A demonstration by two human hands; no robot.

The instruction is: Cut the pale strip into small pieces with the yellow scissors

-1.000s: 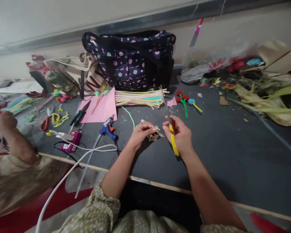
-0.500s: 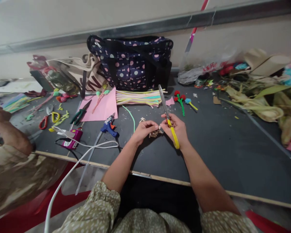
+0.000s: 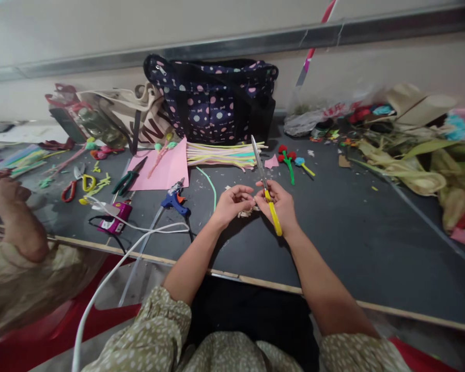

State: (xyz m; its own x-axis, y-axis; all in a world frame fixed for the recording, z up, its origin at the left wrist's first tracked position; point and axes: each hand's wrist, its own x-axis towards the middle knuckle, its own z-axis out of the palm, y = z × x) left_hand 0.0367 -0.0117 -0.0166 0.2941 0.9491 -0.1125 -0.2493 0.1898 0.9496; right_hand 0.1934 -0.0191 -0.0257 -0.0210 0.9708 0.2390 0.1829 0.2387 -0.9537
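Two hands meet over small pale wooden scraps [image 3: 247, 211]
Right hand [image 3: 279, 205] grips yellow-handled scissors [image 3: 266, 191]; left hand [image 3: 232, 202] curled — whatever it pinches is hidden.

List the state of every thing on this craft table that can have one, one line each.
Yellow-handled scissors: gripped in right hand, blades shut, pointing up.
Small pale scrap pieces: at left hand fingertips.
Dark polka-dot fabric bag: upright, top open.
Blue hot glue gun: lying on its side.
Green-handled pliers: lying flat, unheld.
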